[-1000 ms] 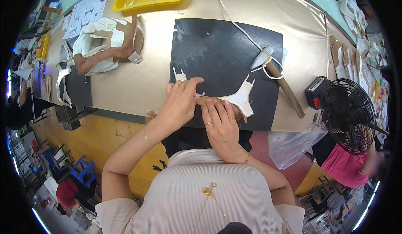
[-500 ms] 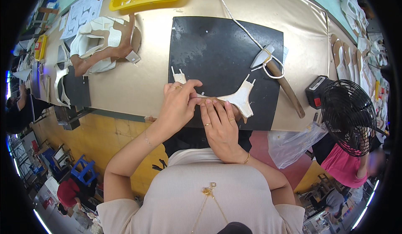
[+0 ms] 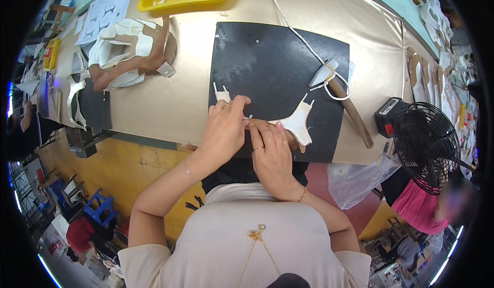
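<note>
A pale leather-like strap piece [image 3: 294, 119] with forked ends and a brown edge lies near the front of the black mat [image 3: 278, 51]. My left hand [image 3: 224, 129] is over its left part, thumb and forefinger pinched together at the middle of the strip. Close beside it, my right hand [image 3: 274, 155] lays its fingers together along the brown edge, pressing the piece; its thumb side is partly hidden. Thin white tabs stick out from both far ends of the piece. A hammer [image 3: 353, 113] with a wooden handle lies at the mat's right, a white cord [image 3: 295, 29] looped over it.
A yellow tray [image 3: 188, 5] stands at the back. To the left are piled white and brown cut pieces [image 3: 128, 56] and a printed sheet [image 3: 105, 12]. At the right stand a black fan [image 3: 429, 146], a battery pack [image 3: 389, 115] and a plastic bag [image 3: 360, 180]. Other people are around.
The view has shifted slightly. My left fingers have edged a little right along the strip, closer to my right hand, which stays on the piece.
</note>
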`<move>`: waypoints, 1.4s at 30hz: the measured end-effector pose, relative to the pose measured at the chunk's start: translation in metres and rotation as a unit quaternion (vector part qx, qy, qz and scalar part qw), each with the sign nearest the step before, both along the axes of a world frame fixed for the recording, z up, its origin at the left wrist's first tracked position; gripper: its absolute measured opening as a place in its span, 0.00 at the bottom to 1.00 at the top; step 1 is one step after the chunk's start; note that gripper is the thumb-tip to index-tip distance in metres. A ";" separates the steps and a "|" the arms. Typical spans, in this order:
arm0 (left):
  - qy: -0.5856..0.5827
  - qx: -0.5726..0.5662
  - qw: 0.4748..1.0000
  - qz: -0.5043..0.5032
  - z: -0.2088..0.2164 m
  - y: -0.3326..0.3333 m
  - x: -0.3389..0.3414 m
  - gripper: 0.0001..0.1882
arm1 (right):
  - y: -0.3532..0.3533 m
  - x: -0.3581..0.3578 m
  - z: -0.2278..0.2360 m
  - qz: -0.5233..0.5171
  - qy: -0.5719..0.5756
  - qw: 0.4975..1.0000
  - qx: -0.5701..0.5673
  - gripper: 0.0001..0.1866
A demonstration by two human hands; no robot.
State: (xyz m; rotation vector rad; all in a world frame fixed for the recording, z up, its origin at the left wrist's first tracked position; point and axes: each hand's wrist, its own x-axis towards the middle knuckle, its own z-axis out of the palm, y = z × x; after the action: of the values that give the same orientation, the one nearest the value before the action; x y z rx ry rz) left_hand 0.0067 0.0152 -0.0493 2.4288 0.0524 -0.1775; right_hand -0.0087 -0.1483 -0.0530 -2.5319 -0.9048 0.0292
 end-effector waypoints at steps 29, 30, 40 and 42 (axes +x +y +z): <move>0.050 0.071 0.994 -0.070 0.010 0.041 0.011 0.06 | 0.001 -0.007 -0.006 0.024 -0.078 0.992 -0.097 0.28; 0.074 0.077 0.991 -0.078 0.011 0.042 0.016 0.08 | 0.001 -0.007 -0.006 0.025 -0.077 0.992 -0.095 0.28; 0.098 0.019 0.990 -0.098 0.015 0.048 0.024 0.11 | 0.001 -0.006 -0.006 0.026 -0.074 0.993 -0.084 0.28; 0.122 0.004 0.989 -0.082 0.014 0.049 0.024 0.11 | 0.001 -0.006 -0.007 0.027 -0.072 0.993 -0.087 0.28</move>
State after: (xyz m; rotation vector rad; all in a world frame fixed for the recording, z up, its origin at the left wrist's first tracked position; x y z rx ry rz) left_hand 0.0309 0.0642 -0.0350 2.4072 -0.0369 -0.5479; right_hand -0.0144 -0.1477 -0.0596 -2.6976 -1.0707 -0.0615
